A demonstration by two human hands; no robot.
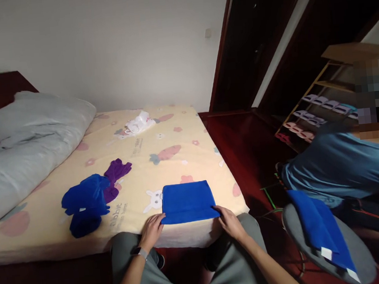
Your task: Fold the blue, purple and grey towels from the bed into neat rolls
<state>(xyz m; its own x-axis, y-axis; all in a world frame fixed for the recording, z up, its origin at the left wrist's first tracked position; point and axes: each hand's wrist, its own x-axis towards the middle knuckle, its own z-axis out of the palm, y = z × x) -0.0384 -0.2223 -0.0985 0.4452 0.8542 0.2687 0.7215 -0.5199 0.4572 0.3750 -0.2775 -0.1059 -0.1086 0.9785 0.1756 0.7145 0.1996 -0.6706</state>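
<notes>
A blue towel (pixel 187 200) lies folded into a flat rectangle at the front edge of the bed, with a crease along its near side. My left hand (pixel 153 229) pinches its near left corner. At the near right corner, the fingers of my right hand (pixel 229 220) are closed on the same towel. Left of it on the sheet rest a bunched blue cloth (pixel 86 194), a rolled blue cloth (pixel 85 222) and a crumpled purple cloth (pixel 117 171).
A grey-white quilt (pixel 35 139) covers the bed's left side. Farther back lies a white plastic bag (pixel 140 122). At right, a person in a blue shirt (pixel 332 159) sits beside a grey stool (pixel 293 221) bearing blue towels (pixel 318 223). Behind stands a shoe rack (pixel 333 82).
</notes>
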